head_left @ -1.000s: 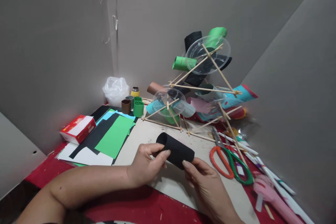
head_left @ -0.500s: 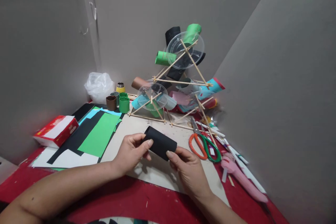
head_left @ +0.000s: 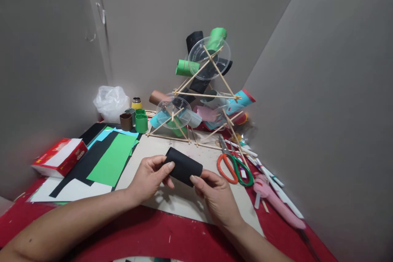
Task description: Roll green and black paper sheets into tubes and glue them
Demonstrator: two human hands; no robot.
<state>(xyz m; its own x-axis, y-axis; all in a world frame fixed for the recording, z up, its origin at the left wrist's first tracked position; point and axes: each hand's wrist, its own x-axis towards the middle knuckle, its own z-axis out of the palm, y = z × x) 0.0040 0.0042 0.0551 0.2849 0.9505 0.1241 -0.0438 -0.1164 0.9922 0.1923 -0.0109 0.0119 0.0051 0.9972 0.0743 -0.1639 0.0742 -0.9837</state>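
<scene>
Now holding a black paper tube (head_left: 186,166) near the centre of the frame, tilted down to the right. Gripping narrowly at both ends, with left hand (head_left: 149,178) at the upper left one and right hand (head_left: 216,196) at the lower right one. Hiding most of the other fingers behind the tube; cannot make out how deep the left ones reach. Seeing pale board (head_left: 150,147) between the tube and the wooden-stick structure (head_left: 199,94) at upper centre. Leaving a small gap from the right hand to the orange scissor handle (head_left: 225,156). Laying both thumbs on the near side, with forearms coming from the lower corners, cut off by the frame.
</scene>
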